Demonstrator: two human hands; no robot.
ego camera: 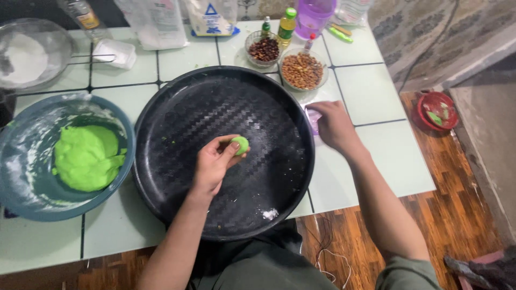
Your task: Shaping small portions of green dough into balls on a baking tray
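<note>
My left hand (214,164) hovers over the middle of a big round black tray (177,113) and pinches a small green dough ball (241,144) between thumb and fingers. My right hand (334,124) rests on the pale tiled table just right of the tray, its fingers on a small pinkish plastic piece (312,117). A blue-grey bowl (21,185) at the left holds a large lump of green dough (86,157) with flour on its walls.
Behind the tray stand a glass bowl of dark beans (264,49), a glass bowl of peanuts (302,70), small bottles (287,25), a purple cup (313,15) and bags. A sieve of white flour (27,56) sits far left. A red dish (438,110) lies on the wooden floor.
</note>
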